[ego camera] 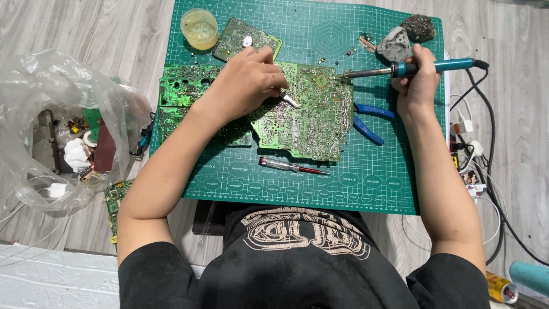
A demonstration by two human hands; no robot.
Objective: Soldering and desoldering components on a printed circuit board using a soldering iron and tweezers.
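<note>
The green circuit board lies solder side up at the centre of the green cutting mat. The left hand is closed on metal tweezers resting on the board. The right hand grips a blue-handled soldering iron, tip at the board's upper edge. Blue-handled pliers lie just right of the board; a red screwdriver lies below.

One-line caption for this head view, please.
Left hand holds tweezers on a green circuit board; right hand holds a soldering iron over it.
</note>
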